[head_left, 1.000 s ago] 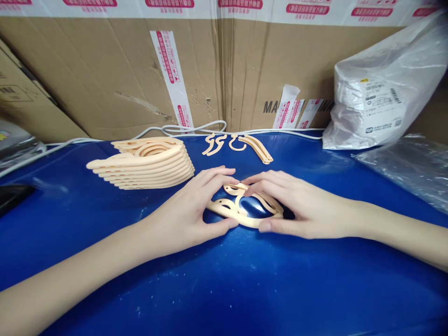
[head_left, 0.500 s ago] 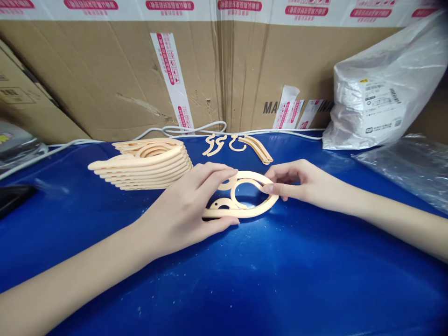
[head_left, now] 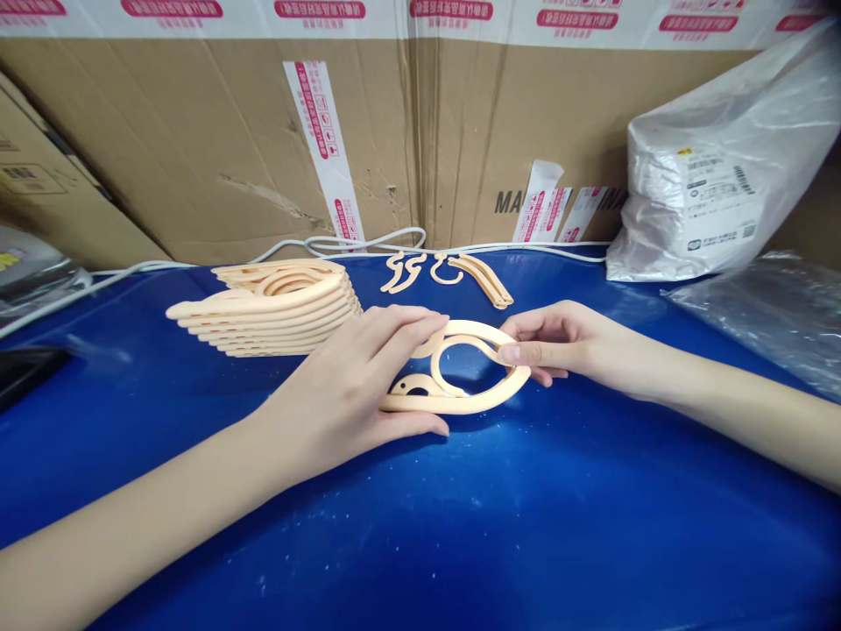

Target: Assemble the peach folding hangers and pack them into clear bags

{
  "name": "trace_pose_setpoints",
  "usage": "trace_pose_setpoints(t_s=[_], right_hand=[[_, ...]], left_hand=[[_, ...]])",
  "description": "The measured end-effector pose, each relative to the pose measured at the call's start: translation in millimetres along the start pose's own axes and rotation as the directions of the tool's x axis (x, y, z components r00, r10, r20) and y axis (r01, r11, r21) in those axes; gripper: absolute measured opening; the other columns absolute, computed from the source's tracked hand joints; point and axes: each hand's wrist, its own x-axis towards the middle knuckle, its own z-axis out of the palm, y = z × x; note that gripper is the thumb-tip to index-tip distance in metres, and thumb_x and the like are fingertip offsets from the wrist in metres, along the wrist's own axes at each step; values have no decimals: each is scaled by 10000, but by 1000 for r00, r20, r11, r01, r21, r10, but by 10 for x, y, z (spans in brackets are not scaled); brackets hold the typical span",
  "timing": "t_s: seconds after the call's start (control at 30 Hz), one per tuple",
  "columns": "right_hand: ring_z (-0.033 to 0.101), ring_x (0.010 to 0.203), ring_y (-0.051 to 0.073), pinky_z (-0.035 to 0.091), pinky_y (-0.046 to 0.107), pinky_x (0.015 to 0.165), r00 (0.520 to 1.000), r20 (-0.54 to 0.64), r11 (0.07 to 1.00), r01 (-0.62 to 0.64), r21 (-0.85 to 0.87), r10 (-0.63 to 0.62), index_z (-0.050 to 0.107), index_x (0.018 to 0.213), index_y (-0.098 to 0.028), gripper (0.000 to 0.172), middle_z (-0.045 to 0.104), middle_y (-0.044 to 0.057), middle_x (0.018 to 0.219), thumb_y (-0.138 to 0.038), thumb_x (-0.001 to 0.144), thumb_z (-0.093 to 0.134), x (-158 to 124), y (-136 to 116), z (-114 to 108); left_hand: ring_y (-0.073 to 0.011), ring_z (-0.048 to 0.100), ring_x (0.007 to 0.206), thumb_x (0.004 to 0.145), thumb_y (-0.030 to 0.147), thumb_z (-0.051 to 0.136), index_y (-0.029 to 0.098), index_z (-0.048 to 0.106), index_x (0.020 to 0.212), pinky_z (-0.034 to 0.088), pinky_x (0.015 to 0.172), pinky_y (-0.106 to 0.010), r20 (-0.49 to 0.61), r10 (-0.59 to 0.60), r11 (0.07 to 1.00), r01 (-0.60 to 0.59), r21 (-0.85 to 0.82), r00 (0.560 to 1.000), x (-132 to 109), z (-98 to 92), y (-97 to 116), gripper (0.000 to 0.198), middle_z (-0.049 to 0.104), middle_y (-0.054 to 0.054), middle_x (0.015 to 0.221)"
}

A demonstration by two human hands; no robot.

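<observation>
A cream folding clothes hanger, folded into a loop with its curved hook inside, is held between both hands just above the blue table. My left hand grips its left end, fingers over the top and thumb along the lower edge; that end is hidden under the palm. At the rounded right end, my right hand pinches it between thumb and fingers. Left of it stands a stack of folded hangers. Behind lie loose hanger hooks, one rounder hook and a few curved hanger arms.
Large cardboard boxes wall off the back of the blue table. A white cable runs along their foot. A white plastic-wrapped parcel and clear film sit at right; a dark flat object lies at the left edge.
The right end of the folded hanger has shifted slightly right and is raised a little off the table with my right hand. My left hand has hardly moved.
</observation>
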Motion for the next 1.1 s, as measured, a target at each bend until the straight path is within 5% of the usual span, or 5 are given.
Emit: trace_pose_setpoints(t_s=[0.33,0.77,1.1], right_hand=[[426,513,76,305,242,493,1000,-15,997,-8,83,9,637,725,-185,202,525,-55,594,-350,797,727,-34,-24,49],[404,507,78,273,249,488,1000,-17,994,-5,107,7,627,708,-187,217,498,-61,561,-356,813,713,-32,-20,37],[423,491,81,291,249,486,1000,1,996,6,89,-6,647,761,-172,322,501,-50,545,-480,851,660,-58,-50,60]], left_hand=[[-325,566,1198,881,498,640,50,456,1337,476,1016,-451,7,55,998,-55,40,998,25,-21,38,665,576,-217,1301],[-298,550,1193,840,607,626,63,425,1341,465,1020,-429,1,17,1000,-17,-6,1000,43,-29,30,766,569,-195,1297],[-319,574,1193,896,512,615,86,433,1354,483,1010,-451,40,49,996,-51,67,998,64,-109,72,652,581,-204,1298]])
